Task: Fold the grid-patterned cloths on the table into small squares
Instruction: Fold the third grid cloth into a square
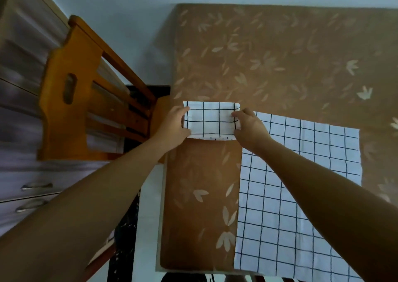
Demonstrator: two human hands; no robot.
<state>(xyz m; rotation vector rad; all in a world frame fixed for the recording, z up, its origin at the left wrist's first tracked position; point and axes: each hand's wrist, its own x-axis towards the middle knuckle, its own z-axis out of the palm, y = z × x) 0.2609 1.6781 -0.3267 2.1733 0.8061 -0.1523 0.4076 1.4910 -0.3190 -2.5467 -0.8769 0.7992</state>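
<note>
Now both hands hold the small folded cloth between them. The left hand curls its fingers round the cloth's left edge, and the right hand pinches the right edge. The cloth lies flat on the brown leaf-patterned table. Just right of the right hand's fingers, reaching back under that forearm, a second grid cloth lies spread open. Left of the left hand's fingers stands a wooden chair, with drawers beyond.

Wooden chair beside drawers
</note>
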